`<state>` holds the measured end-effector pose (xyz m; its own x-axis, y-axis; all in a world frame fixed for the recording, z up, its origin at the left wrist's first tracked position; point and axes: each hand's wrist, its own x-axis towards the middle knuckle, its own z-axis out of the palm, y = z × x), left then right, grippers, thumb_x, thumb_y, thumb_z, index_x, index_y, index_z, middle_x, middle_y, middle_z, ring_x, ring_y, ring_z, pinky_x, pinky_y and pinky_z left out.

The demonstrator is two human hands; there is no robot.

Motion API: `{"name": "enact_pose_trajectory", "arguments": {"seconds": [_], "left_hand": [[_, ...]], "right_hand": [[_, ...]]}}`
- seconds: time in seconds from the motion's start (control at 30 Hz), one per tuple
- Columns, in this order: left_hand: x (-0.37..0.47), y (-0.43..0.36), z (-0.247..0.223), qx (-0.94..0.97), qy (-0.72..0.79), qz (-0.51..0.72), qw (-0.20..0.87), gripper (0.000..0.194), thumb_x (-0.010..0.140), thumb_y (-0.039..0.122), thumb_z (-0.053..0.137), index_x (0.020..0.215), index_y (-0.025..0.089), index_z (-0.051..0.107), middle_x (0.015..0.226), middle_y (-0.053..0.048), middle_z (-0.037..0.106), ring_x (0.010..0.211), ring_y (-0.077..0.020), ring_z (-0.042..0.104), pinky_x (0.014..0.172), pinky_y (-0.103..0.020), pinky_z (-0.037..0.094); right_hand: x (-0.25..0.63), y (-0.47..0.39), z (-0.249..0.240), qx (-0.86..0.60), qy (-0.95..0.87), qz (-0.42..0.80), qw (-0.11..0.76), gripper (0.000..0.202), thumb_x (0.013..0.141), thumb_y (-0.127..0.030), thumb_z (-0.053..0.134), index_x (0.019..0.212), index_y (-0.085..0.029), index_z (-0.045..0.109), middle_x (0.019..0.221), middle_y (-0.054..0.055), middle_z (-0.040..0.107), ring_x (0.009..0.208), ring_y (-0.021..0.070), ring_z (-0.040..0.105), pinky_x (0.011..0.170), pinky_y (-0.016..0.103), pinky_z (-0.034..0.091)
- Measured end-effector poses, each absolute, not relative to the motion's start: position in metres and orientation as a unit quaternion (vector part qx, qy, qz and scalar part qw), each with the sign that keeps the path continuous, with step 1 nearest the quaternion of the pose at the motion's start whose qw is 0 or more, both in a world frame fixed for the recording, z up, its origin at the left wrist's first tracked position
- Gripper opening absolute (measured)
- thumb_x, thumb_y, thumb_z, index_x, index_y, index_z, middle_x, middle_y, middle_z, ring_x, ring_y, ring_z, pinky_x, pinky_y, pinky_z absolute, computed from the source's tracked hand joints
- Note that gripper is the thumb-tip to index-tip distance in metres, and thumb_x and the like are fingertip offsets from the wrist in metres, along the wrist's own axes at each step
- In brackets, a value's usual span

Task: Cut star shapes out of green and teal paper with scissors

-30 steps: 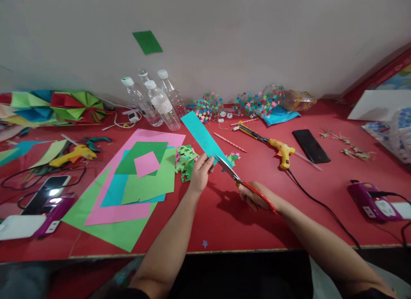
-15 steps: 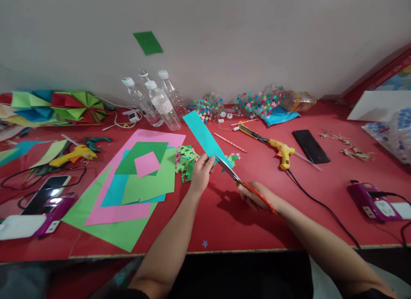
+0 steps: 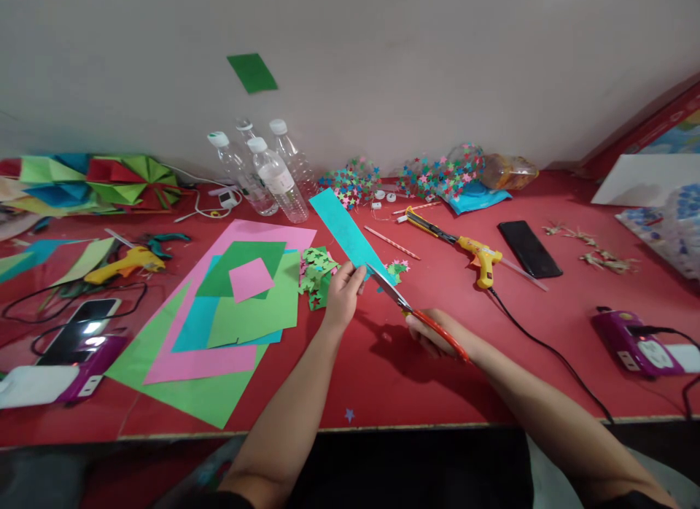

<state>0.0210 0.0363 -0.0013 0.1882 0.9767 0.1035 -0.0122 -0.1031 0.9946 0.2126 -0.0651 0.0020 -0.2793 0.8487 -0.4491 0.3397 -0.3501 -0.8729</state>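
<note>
My left hand [image 3: 345,286] pinches the near end of a turquoise paper strip [image 3: 344,228], which slants away toward the back left. In my right hand [image 3: 437,334] is a pair of scissors [image 3: 440,332] with red handles, its blades lying at the strip's near end beside my left fingertips. Whether the blades are fully closed is hard to make out. Just left of my left hand lie green paper pieces with star shapes [image 3: 317,272]. A few more paper stars [image 3: 399,270] rest behind the blades.
Stacked coloured sheets [image 3: 191,378] cover the left of the red table [image 3: 394,399]. Plastic bottles [image 3: 278,181] stand at the back. A yellow glue gun [image 3: 480,257] with a trailing cord and a black phone [image 3: 529,248] lie to the right; another yellow glue gun [image 3: 125,265] lies left.
The far end of the turquoise strip has shifted very slightly left. Both hands and the scissors stay almost in the same place.
</note>
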Motion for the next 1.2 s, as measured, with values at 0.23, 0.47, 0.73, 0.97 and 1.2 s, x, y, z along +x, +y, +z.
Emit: {"name": "enact_pose_trajectory", "arguments": {"seconds": [0.23,0.47,0.73,0.97,1.2], "left_hand": [[0.022,0.035,0.001,0.560,0.421,0.483,0.526,0.034,0.083,0.040,0.058,0.061,0.019,0.044,0.052,0.005,0.039,0.050,-0.0085,0.037,0.049,-0.023,0.031],[0.024,0.035,-0.002,0.521,0.423,0.508,0.540,0.033,0.078,0.034,0.063,0.057,0.019,0.044,0.051,0.005,0.047,0.049,-0.0078,0.043,0.049,-0.022,0.035],[0.034,0.028,-0.007,0.467,0.412,0.546,0.560,0.022,0.075,0.034,0.067,0.065,0.017,0.058,0.052,0.004,0.054,0.047,-0.0073,0.048,0.049,-0.021,0.037],[0.044,0.022,-0.010,0.439,0.426,0.534,0.583,0.032,0.073,0.038,0.067,0.053,0.016,0.054,0.048,0.003,0.051,0.046,-0.0068,0.044,0.049,-0.022,0.035],[0.043,0.023,-0.011,0.456,0.441,0.525,0.568,0.035,0.075,0.039,0.066,0.051,0.016,0.053,0.047,0.003,0.050,0.046,-0.0071,0.043,0.050,-0.023,0.035]], "right_hand": [[0.212,-0.065,0.005,-0.562,-0.534,0.595,0.210,0.054,0.088,-0.068,0.043,0.066,-0.019,0.049,0.038,-0.006,0.045,0.031,0.0068,0.037,0.034,0.018,0.031],[0.213,-0.064,-0.005,-0.521,-0.532,0.624,0.238,0.057,0.087,-0.071,0.039,0.068,-0.018,0.051,0.039,-0.005,0.047,0.031,0.0076,0.039,0.032,0.018,0.031],[0.207,-0.066,-0.008,-0.491,-0.508,0.652,0.276,0.058,0.087,-0.073,0.036,0.072,-0.019,0.050,0.042,-0.005,0.048,0.032,0.0090,0.043,0.034,0.019,0.034],[0.201,-0.067,-0.007,-0.512,-0.488,0.648,0.282,0.058,0.085,-0.074,0.035,0.071,-0.020,0.047,0.039,-0.005,0.045,0.030,0.0092,0.040,0.033,0.020,0.033],[0.203,-0.068,-0.005,-0.523,-0.506,0.629,0.274,0.060,0.084,-0.076,0.033,0.070,-0.019,0.048,0.038,-0.004,0.047,0.030,0.0090,0.039,0.032,0.019,0.030]]}}
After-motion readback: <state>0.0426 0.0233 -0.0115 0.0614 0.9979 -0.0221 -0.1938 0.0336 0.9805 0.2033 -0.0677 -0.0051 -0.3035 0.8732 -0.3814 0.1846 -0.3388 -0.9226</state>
